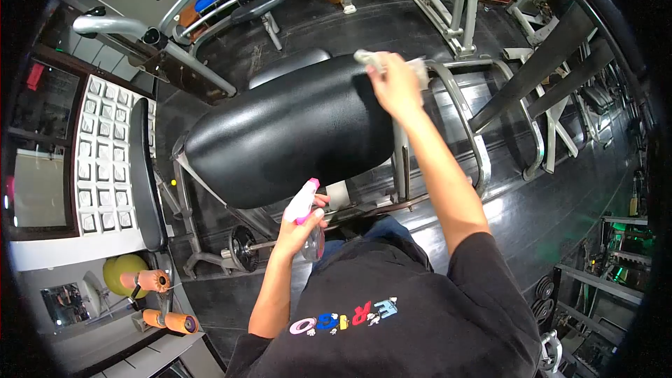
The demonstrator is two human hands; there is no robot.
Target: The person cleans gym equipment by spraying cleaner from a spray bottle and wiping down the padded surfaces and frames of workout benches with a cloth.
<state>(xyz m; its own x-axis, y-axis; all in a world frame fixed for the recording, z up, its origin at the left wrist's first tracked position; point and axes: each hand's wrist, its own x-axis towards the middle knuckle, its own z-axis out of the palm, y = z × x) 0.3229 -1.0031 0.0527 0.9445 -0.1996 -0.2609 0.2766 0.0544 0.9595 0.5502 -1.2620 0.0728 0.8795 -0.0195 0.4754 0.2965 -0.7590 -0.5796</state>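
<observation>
A long black padded bench (280, 126) lies across the middle of the view, its surface shiny. My left hand (301, 227), below the near edge of the pad, is wrapped round a spray bottle (304, 203) with a white and pink head and a clear body. At the far right end of the pad, my right hand (397, 87) holds a pale cloth (369, 60) against the black surface. Part of the cloth hangs out to the right of the fingers.
Curved metal rails (462, 105) stand right of the bench. A weight plate (243, 248) on a bar sits low at the left. Behind the bench is a machine with a black seat (257, 7). A green ball (124, 274) lies at lower left.
</observation>
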